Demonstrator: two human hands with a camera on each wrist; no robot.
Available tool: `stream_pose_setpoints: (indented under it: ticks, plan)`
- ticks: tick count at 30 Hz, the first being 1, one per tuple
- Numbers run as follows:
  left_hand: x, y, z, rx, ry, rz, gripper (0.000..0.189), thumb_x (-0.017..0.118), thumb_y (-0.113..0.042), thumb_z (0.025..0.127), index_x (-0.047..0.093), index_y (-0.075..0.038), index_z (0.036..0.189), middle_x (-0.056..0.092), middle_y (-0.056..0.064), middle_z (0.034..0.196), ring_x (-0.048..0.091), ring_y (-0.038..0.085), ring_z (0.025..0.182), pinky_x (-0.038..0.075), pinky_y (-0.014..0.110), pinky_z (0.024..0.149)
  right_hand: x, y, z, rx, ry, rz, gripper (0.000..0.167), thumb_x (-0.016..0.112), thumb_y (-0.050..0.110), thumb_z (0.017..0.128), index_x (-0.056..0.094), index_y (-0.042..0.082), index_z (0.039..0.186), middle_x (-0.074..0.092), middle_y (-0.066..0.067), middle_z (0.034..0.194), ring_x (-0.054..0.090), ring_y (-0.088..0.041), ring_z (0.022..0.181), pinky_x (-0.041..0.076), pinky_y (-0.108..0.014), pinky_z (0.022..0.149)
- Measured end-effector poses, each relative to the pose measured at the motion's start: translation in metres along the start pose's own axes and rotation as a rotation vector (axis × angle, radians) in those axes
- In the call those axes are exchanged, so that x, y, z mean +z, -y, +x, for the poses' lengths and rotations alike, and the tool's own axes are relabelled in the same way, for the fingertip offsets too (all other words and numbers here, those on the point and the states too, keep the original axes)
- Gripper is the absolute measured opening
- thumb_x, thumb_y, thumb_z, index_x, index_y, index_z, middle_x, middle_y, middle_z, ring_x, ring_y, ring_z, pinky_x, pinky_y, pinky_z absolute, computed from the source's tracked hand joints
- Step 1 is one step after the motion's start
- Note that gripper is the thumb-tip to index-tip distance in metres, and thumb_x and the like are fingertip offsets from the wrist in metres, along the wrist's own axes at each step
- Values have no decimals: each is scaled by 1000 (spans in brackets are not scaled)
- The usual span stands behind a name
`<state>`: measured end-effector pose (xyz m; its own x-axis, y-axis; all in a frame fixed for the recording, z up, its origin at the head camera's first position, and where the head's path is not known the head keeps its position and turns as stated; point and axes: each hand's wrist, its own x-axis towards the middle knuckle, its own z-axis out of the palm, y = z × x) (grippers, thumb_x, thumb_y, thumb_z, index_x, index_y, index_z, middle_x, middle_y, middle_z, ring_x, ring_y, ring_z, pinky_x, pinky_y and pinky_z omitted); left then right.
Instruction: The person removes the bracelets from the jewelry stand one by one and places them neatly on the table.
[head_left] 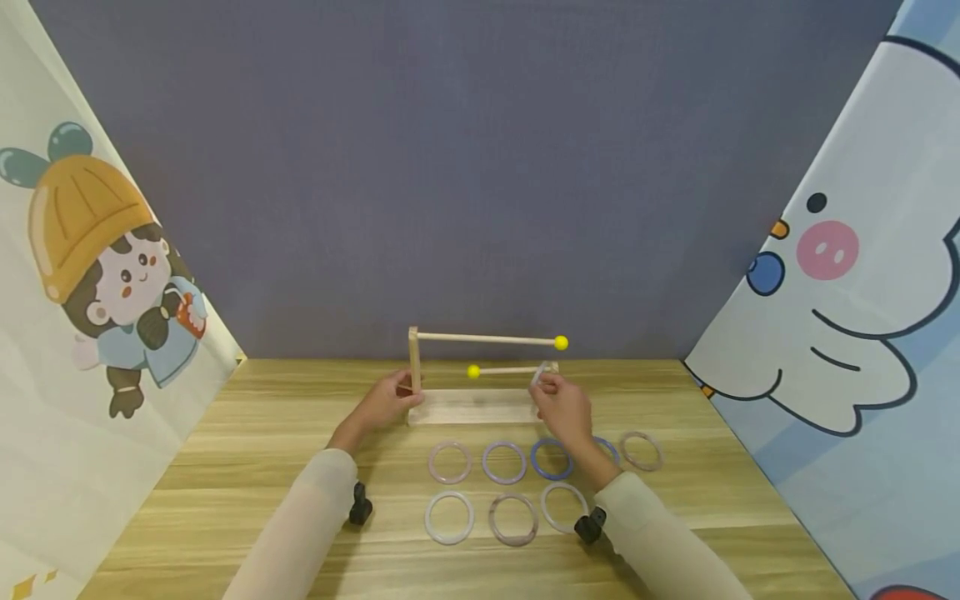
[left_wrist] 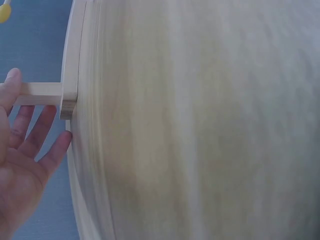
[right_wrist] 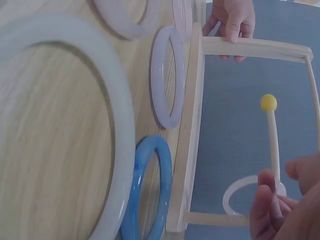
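A wooden rack point(head_left: 472, 408) stands at the back of the table. It has a tall left post point(head_left: 414, 358), a short right post, and two rods tipped with yellow balls. My left hand point(head_left: 386, 400) holds the lower part of the tall post, thumb on one side and fingers on the other, as the left wrist view shows. At the short post's end, my right hand point(head_left: 564, 406) pinches a whitish bangle point(right_wrist: 231, 195). This bangle encircles the lower rod point(right_wrist: 273, 142) near its base; the fingers cover part of it.
In front of the rack lie several bangles in two rows: a lilac one point(head_left: 504, 462), a blue one point(head_left: 552, 459), a white one point(head_left: 449, 517) and a brownish one point(head_left: 513, 519) among them. The right forearm crosses over part of them. A grey wall point(head_left: 465, 183) rises behind the table.
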<state>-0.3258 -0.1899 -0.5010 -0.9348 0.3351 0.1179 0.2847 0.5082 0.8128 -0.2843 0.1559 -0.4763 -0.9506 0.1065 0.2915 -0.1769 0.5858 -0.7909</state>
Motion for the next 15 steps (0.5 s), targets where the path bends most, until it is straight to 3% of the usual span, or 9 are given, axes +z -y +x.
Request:
stream_pose_setpoints:
  ticks: [5,15]
  plan:
    - [1,1,-1,-3,-9,-3,40,67,-10,99,56,2,136,67,21,121,66,41,115,60,48,93,8,3,3,42,-56,-49,30,72,25,92,74,5,114,80,-9,98,70,-12,54,56,-25,59]
    - [0,-1,1,-14,3,40,44,68,-13,98,56,1,138,69,16,119,67,38,114,60,46,94,13,-1,8,70,-101,-107,23,69,20,95,74,5,112,80,-11,98,71,-14,57,57,-26,58]
